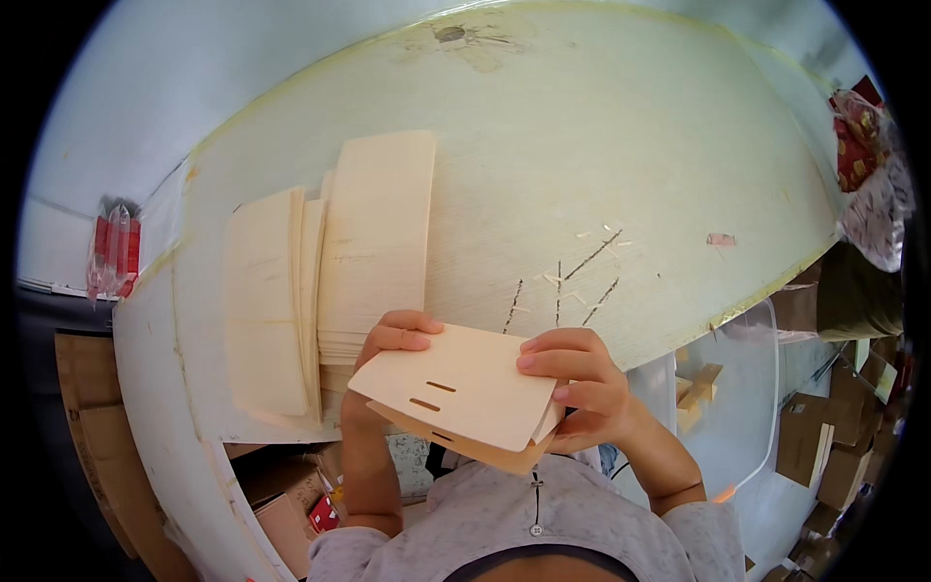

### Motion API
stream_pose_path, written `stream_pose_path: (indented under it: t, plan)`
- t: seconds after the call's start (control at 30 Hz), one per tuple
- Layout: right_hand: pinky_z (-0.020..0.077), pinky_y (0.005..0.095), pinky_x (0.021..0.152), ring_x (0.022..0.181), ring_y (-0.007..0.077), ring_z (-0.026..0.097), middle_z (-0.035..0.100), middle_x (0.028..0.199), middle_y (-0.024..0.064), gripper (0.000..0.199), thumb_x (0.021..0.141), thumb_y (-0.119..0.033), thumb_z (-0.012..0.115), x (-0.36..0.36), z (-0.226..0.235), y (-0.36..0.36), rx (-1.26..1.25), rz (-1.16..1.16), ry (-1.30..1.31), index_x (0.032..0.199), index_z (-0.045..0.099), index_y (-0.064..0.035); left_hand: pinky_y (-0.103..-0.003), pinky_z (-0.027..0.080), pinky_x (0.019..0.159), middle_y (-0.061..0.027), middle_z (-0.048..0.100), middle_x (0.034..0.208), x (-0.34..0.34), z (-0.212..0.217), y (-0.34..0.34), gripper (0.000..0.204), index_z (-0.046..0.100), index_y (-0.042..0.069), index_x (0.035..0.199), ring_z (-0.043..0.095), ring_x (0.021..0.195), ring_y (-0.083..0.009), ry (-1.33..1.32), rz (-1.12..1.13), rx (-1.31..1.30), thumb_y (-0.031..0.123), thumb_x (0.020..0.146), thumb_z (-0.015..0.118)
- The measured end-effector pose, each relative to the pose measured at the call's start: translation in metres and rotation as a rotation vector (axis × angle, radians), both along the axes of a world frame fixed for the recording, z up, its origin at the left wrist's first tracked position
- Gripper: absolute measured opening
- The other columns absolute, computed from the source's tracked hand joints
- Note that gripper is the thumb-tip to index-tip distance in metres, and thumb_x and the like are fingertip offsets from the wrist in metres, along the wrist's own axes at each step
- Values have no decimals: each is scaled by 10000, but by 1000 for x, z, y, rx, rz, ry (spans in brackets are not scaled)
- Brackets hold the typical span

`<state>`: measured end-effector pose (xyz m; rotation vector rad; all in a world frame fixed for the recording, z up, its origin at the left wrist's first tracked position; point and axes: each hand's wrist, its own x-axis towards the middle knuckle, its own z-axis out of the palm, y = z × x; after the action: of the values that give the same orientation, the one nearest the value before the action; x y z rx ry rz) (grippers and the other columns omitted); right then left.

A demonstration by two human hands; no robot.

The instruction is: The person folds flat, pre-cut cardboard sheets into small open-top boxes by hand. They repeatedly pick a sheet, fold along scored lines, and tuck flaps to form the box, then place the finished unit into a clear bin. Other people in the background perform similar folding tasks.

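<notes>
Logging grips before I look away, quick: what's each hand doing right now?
Left hand: closed on the left end of the pale slotted panels.
Right hand: closed on the right end of the same panels.

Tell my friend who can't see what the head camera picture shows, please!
A person's left hand and right hand hold pale slotted boards together. Beyond, stacked pale boards lie on the left of a light tabletop, with dark lines and small scraps to their right.

Panels (475, 371) between left grip (393, 339) and right grip (590, 381), boards (378, 233) on table (621, 116) beyond left grip, slivers (552, 279) beyond right grip
</notes>
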<state>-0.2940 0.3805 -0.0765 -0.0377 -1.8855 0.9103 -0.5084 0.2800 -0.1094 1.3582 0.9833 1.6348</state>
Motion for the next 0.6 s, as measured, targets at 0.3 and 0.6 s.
stream_pose_path:
  t: [0.3,0.6]
  plan:
    - [492,392,772,949,337,560,596,1085,133,492,634,-171,776,3,11,-3,24,-30,-160,1028,507,-52,-337,470,805,-177,510,1113,8,-11,-2,308,550,88,1002,532,950,-226,-154,-59,57,233,780,707]
    - [448,379,793,901,278,550,599,994,169,186,865,-152,558,4,-19,-1,-435,57,-48,974,548,-1,-307,434,790,-118,560,1003,38,4,-5,189,571,43,989,537,889,-190,74,218,-30,173,862,623]
